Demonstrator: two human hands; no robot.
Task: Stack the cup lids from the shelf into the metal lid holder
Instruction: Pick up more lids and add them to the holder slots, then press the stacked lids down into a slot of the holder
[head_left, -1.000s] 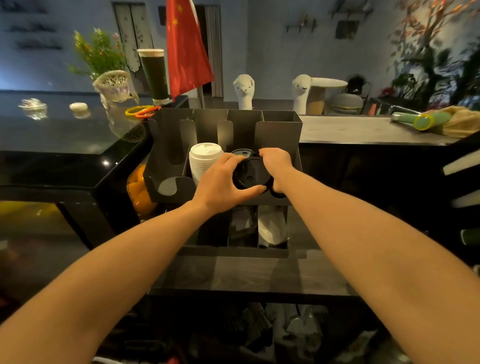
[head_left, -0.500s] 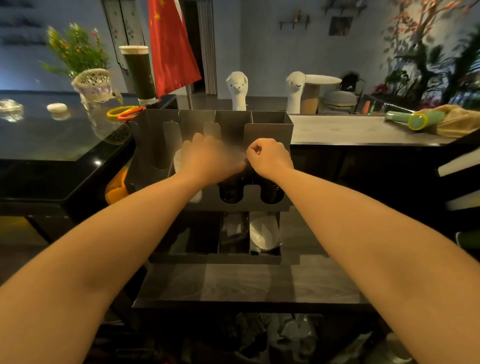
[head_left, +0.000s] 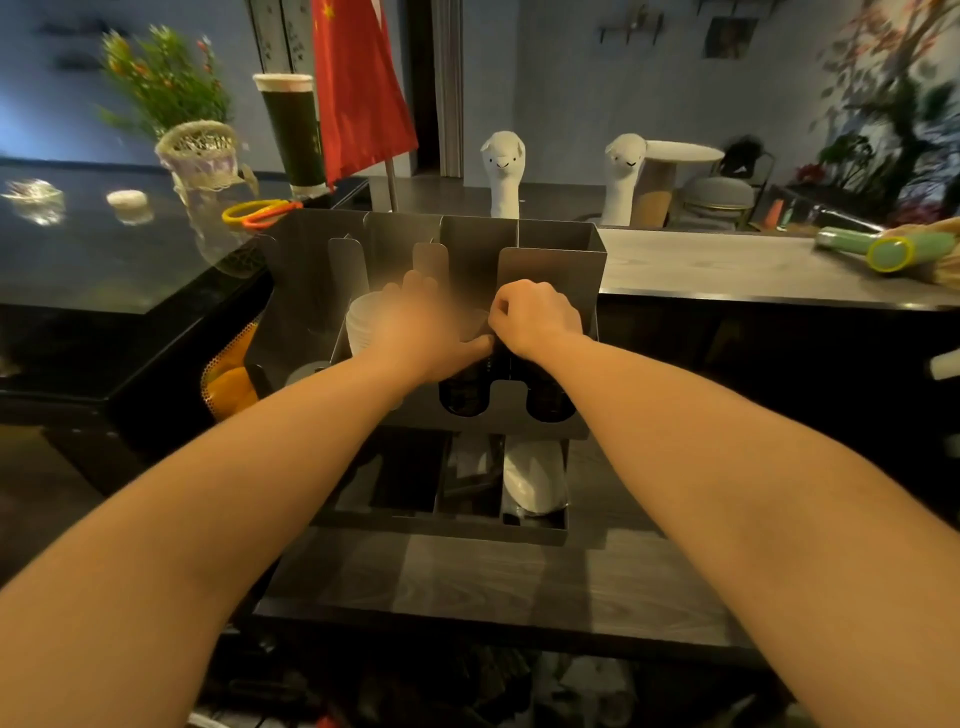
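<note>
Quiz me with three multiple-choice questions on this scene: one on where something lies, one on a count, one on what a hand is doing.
1. Where do the scissors lie?
A) on the black counter, left of the holder
B) inside the holder
C) on the floor

2. How many white llama figures stand behind the holder?
A) one
B) two
C) four

3. How are the right hand's fingers?
A) spread flat
B) curled
C) out of view

Answers:
1 A: the yellow and orange handles rest on the dark counter by the holder's left back corner.
2 B: two stand side by side behind it.
3 B: the fingers curl at the holder's front; what they hold, if anything, is hidden.
</note>
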